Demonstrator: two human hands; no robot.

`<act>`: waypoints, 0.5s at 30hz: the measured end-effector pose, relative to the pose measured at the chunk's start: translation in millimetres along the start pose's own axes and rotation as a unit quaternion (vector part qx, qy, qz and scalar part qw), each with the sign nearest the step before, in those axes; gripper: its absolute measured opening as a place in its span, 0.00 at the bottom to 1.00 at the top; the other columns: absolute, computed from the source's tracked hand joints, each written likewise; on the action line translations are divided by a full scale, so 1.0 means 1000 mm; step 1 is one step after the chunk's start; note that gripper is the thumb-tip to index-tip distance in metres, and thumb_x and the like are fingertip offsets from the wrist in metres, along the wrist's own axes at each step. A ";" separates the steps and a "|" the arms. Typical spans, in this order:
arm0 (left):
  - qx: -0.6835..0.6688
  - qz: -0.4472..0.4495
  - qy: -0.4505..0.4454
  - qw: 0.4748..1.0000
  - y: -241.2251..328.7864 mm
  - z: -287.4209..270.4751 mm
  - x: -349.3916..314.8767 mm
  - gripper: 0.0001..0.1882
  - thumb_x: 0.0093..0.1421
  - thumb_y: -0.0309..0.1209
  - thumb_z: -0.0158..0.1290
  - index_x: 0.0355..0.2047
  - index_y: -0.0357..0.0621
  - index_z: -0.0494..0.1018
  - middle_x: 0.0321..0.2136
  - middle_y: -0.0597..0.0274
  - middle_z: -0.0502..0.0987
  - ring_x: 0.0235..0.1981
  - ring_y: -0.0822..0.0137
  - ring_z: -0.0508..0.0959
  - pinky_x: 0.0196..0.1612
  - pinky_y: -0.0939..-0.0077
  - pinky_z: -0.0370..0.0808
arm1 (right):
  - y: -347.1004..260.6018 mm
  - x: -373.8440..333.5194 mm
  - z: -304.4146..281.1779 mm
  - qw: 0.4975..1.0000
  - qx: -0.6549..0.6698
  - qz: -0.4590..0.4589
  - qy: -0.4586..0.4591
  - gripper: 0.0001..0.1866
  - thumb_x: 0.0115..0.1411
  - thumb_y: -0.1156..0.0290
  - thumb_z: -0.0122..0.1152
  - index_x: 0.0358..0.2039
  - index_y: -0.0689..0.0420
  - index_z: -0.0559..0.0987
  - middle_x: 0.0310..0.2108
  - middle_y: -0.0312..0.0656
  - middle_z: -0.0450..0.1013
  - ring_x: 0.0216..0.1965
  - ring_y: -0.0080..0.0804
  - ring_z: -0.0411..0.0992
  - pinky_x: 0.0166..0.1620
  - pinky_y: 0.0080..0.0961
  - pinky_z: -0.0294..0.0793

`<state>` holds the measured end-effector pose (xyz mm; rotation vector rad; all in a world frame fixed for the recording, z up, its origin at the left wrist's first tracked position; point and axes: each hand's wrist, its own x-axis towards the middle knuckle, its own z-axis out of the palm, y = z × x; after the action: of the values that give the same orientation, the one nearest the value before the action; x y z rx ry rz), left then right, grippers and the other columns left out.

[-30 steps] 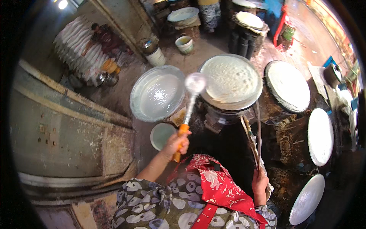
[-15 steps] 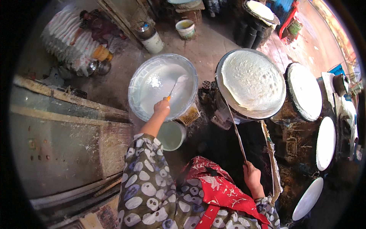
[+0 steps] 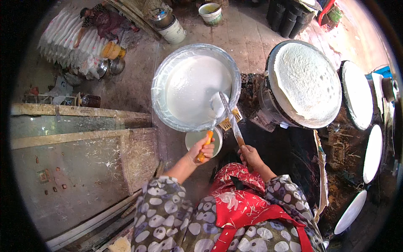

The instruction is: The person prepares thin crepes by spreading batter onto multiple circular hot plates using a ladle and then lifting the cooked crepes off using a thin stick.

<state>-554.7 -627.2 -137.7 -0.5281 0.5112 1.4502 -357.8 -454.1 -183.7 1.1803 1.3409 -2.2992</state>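
Note:
In my left hand (image 3: 200, 151) is a ladle (image 3: 217, 107) by its orange handle, its bowl coated in white liquid over the near right rim of a large basin (image 3: 157, 98). White batter (image 3: 191, 84) fills much of this basin. My right hand (image 3: 251, 157) grips the wooden handle of a long flat spatula (image 3: 230, 116), whose blade slants up beside the ladle's bowl, touching or nearly so. Right of the basin, a thin pale sheet of batter (image 3: 308, 80) covers a round griddle (image 3: 263, 94). Below the basin stands a pale bucket (image 3: 192, 140), partly hidden by my left hand and the ladle.
More round white-topped griddles (image 3: 357, 94) curve down the right side. A yellow crate (image 3: 226, 122) sits by the basin. Left is a wood-framed panel (image 3: 79, 161). Farther off are a small bucket (image 3: 210, 14), stacked white sacks (image 3: 63, 35) and another person (image 3: 107, 23).
The ladle has come out of the batter to the basin's near right rim. My right hand has swung the spatula from the griddle's edge leftward to the ladle. The view has shifted.

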 end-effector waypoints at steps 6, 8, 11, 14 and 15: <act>-0.110 0.063 -0.099 0.987 -0.027 0.087 -0.061 0.17 0.68 0.41 0.36 0.42 0.37 0.61 0.14 0.74 0.58 0.09 0.84 0.59 0.14 0.90 0.60 | -0.023 -0.020 0.040 0.987 0.139 -0.015 -0.081 0.17 0.65 0.54 0.45 0.29 0.56 0.68 0.17 0.34 0.62 0.15 0.22 0.59 0.16 0.18 0.59; -0.038 0.101 -0.119 0.987 -0.026 0.115 -0.091 0.18 0.68 0.42 0.34 0.43 0.38 0.61 0.14 0.74 0.58 0.09 0.84 0.59 0.14 0.90 0.60 | -0.059 -0.035 0.053 0.982 0.122 -0.069 -0.123 0.18 0.65 0.54 0.44 0.29 0.56 0.68 0.16 0.35 0.62 0.15 0.22 0.59 0.16 0.18 0.58; 0.082 0.162 -0.134 0.974 -0.023 0.159 -0.130 0.18 0.68 0.45 0.32 0.43 0.43 0.61 0.14 0.74 0.57 0.08 0.83 0.57 0.13 0.87 0.59 | -0.119 -0.055 0.074 0.967 0.124 -0.161 -0.156 0.16 0.66 0.58 0.42 0.30 0.57 0.68 0.17 0.34 0.61 0.14 0.21 0.57 0.15 0.17 0.56; 0.270 0.290 -0.076 0.915 -0.030 0.177 -0.156 0.17 0.67 0.46 0.36 0.43 0.45 0.62 0.14 0.73 0.59 0.08 0.80 0.56 0.13 0.85 0.58 | -0.168 -0.078 0.085 0.959 -0.012 -0.229 -0.163 0.17 0.67 0.58 0.42 0.29 0.57 0.68 0.15 0.31 0.59 0.14 0.19 0.56 0.16 0.17 0.57; 0.326 0.337 -0.024 0.883 -0.028 0.171 -0.150 0.17 0.67 0.45 0.37 0.43 0.45 0.62 0.14 0.72 0.59 0.08 0.80 0.56 0.13 0.85 0.58 | -0.180 -0.083 0.087 0.955 -0.058 -0.248 -0.154 0.17 0.67 0.58 0.42 0.28 0.58 0.68 0.15 0.30 0.59 0.14 0.18 0.57 0.16 0.17 0.57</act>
<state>-533.7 -640.2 89.7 0.2647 1.1642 1.8001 -448.3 -440.0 12.5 0.4478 1.7622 -2.5398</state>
